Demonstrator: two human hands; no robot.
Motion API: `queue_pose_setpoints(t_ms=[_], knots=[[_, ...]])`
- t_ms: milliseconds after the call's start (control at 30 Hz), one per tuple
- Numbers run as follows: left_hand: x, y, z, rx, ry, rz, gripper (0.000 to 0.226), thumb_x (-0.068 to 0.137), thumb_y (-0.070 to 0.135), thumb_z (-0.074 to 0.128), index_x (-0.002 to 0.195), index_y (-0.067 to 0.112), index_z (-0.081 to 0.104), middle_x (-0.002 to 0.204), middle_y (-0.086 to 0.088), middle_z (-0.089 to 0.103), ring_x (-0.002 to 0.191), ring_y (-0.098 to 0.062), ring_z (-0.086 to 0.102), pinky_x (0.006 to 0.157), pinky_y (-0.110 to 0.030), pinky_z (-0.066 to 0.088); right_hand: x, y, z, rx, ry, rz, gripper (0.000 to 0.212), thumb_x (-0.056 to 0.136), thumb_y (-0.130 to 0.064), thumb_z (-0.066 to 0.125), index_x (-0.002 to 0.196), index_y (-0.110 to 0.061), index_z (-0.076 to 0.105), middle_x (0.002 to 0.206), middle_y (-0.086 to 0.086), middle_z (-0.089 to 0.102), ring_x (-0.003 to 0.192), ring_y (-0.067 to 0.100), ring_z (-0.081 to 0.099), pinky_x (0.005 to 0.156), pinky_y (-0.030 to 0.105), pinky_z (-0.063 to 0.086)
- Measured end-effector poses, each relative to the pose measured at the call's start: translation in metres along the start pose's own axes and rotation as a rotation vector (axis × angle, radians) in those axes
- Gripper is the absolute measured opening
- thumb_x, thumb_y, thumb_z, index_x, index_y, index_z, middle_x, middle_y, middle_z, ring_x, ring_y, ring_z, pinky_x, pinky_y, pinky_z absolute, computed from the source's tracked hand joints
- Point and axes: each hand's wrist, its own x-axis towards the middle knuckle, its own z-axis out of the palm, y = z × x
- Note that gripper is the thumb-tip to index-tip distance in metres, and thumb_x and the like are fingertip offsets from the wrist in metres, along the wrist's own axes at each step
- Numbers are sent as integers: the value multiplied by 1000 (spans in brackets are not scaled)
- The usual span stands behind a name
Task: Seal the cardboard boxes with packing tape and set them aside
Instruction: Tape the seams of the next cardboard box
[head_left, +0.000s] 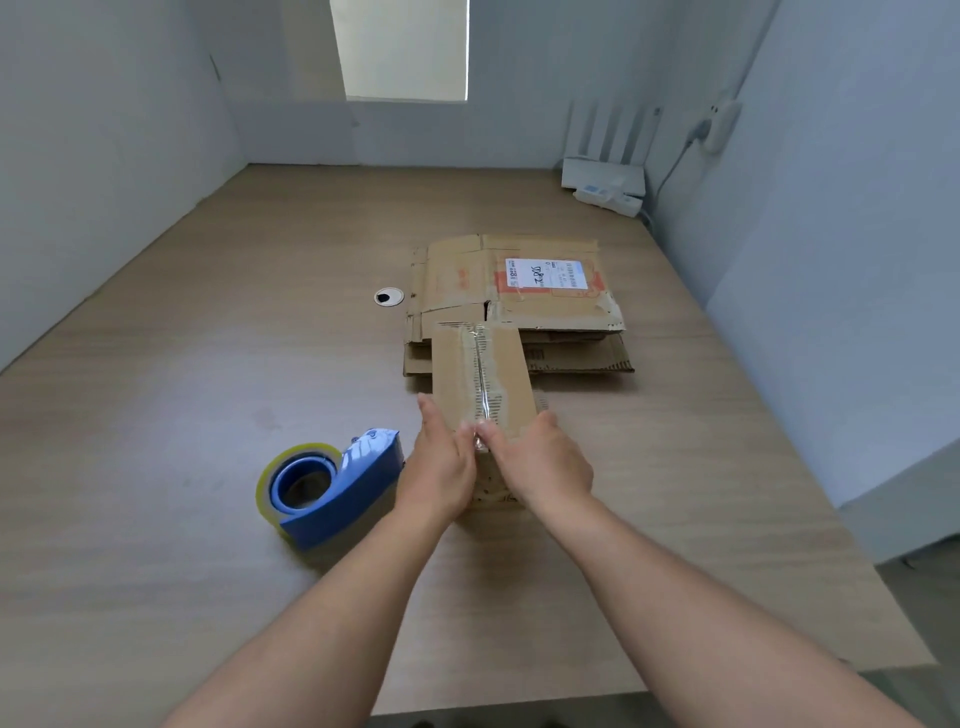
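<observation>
Brown corrugated board is gripped at its near end: a small brown cardboard box is kept down on the pale wooden table by both hands. Both bare forearms are stretched forward and brought close together at the wrists.

The left hand is laid against the near left corner. Its fingers are kept almost straight along the side, and its thumb is rested on the top. The right hand is curled round the near right corner, with its fingers wrapped over the right edge. Its thumb is pressed on a strip of clear packing tape at the near edge. The two thumbs are nearly touching.

The strip is run along the middle seam of the top, shiny and somewhat wrinkled, with dark print seen beneath it.

Just left of the left hand, a blue plastic tape dispenser with a yellowish roll is lying on its side. Beyond the fingertips, a stack of flattened cardboard sheets is seen, with a white printed label on the upper sheet. The stack is overlapped by the far end of the box.
</observation>
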Motion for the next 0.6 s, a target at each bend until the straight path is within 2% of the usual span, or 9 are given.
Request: queue_pose_setpoints(t_ms=[67,133,200,233,267,333,400,467,600], knots=[[1,-3,0,-23,26,20,60,104,38,23,152,23,-10,145,-11,43,126,-28,46,102,-38,36,6,6,-4,5,-12,-42,62,90,-64,41,116,-8,50,119,13,61,114,32,55,87,38,42],[5,-4,-6,-101,40,12,55,105,36,22,153,29,-3,147,-7,42,127,-26,45,101,-34,36,14,21,-11,90,-46,-113,42,98,-51,36,88,-14,53,101,11,63,102,32,57,80,36,40],[8,-6,-14,-99,33,56,54,105,33,23,153,32,0,145,-1,42,120,-20,51,94,-24,35,22,35,-21,205,-94,-168,41,102,-40,32,72,-17,50,91,8,60,94,29,55,75,34,38],[9,-7,-20,-81,9,94,54,105,32,25,153,33,1,144,3,41,118,-17,52,91,-18,32,25,39,-26,266,-139,-184,40,102,-39,32,81,-17,57,98,7,62,100,29,55,81,34,39],[10,-9,-26,-51,-29,132,53,104,34,26,152,34,4,147,6,38,125,-17,49,94,-15,29,27,42,-32,298,-195,-201,41,101,-44,33,106,-14,61,117,7,62,113,29,53,91,34,40],[11,-6,-36,76,-147,184,55,100,46,30,151,37,11,153,7,32,138,-19,37,105,-20,26,28,39,-44,149,-299,-285,77,90,-65,38,151,-21,22,146,4,44,132,28,43,106,39,36],[11,1,-41,284,-252,176,69,94,58,38,152,38,6,150,-2,39,134,-23,42,102,-25,33,26,29,-50,-238,-302,-434,102,76,-81,42,152,-30,-4,145,6,46,126,27,49,97,40,42],[10,6,-39,538,-254,190,85,88,64,44,153,34,-2,142,-7,49,123,-26,51,91,-28,40,26,22,-49,-526,-231,-554,104,77,-80,43,152,-28,-9,134,8,56,116,27,55,84,37,44],[13,6,-34,791,-195,277,85,92,60,44,152,29,-7,132,-8,56,113,-27,56,78,-29,37,33,29,-48,-549,-274,-629,88,92,-56,48,151,-31,-12,132,16,55,114,31,54,86,36,43]])
